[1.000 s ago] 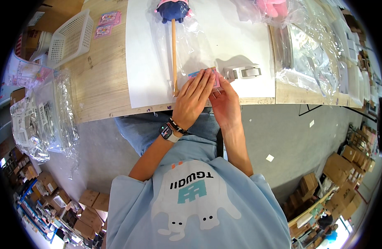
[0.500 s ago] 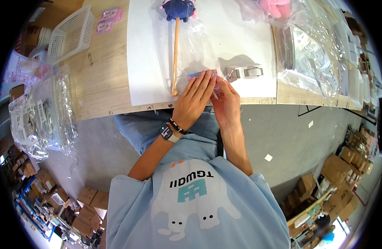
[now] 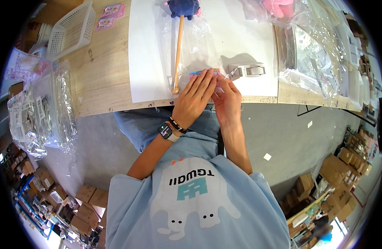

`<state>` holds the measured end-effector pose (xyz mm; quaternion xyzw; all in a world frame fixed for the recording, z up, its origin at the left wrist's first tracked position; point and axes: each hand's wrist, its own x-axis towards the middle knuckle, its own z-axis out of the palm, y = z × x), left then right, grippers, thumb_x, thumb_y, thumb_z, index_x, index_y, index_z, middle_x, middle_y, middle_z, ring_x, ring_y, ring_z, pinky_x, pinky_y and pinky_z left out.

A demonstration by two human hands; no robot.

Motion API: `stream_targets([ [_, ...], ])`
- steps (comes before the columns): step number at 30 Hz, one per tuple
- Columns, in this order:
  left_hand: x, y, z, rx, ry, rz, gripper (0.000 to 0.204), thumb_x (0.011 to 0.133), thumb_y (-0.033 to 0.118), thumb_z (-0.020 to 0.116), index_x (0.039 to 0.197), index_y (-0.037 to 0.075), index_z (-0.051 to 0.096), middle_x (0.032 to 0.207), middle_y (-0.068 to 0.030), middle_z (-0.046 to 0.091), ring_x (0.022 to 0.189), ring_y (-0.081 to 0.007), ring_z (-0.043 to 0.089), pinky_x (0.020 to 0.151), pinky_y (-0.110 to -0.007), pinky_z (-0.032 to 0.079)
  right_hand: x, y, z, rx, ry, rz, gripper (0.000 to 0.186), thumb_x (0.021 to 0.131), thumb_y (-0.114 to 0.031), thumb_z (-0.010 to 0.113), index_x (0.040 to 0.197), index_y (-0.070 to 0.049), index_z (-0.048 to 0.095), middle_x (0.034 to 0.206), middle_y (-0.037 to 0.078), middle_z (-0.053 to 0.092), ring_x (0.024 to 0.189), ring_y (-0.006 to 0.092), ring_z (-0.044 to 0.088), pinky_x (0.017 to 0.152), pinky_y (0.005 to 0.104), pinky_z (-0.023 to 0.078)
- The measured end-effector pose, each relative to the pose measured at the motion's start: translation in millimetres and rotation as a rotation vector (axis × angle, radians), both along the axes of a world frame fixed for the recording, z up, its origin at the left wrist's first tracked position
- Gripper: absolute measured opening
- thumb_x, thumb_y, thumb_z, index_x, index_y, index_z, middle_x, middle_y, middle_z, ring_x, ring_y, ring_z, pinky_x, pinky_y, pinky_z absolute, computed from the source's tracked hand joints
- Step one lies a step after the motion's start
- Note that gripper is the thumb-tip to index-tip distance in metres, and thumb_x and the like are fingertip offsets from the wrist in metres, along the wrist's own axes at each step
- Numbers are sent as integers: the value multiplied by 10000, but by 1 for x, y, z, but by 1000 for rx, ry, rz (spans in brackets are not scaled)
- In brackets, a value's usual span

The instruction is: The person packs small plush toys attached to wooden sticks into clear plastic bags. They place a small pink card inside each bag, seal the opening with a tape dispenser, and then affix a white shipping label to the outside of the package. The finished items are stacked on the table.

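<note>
White sheet (image 3: 145, 62) on bench (image 3: 104, 83).
Left hand (image 3: 192, 99) flat over card (image 3: 194, 74), fingers straight; right hand (image 3: 227, 99) curled at edge, hold: cannot tell.

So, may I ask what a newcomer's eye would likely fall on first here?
Probably the left hand lying flat over a small colourful card near the edge of the table, the right hand beside it. Next, the wooden stick with its dark blue head over the white sheet, and the bright pink item at the upper right.
</note>
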<state>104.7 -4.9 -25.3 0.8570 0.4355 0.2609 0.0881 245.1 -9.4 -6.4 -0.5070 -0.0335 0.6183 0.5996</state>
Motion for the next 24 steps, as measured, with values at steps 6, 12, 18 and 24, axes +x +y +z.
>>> stream_targets([
  [6,-3,0,4,4,-10,9,563,990,52,596,1547,-16,546,1638,-196,516,1518,-345,504,1241,-492,429,-7,-1,-1,23,24,-35,117,1046,-137,721,1110,-40,732,1083,63,765,989,171,734,860,353,605],
  [12,-4,0,9,19,-53,1,563,984,47,615,1541,-9,559,1640,-187,517,1511,-347,514,1232,-496,437,-6,0,6,34,58,-51,105,1046,-146,721,1108,-63,734,1094,57,771,1002,176,733,865,361,600],
  [18,-7,1,8,85,-4,54,548,992,45,617,1536,-3,572,1636,-180,526,1506,-332,525,1224,-489,441,-2,2,10,25,229,-38,126,1057,-159,678,1134,-67,715,1153,58,761,1090,171,716,946,355,579],
  [24,-11,-3,4,91,39,171,510,1012,67,615,1517,3,596,1605,-170,567,1509,-303,528,1230,-504,426,-1,4,17,30,276,-81,163,1068,-163,652,1161,-35,692,1177,58,751,1137,169,705,992,351,570],
])
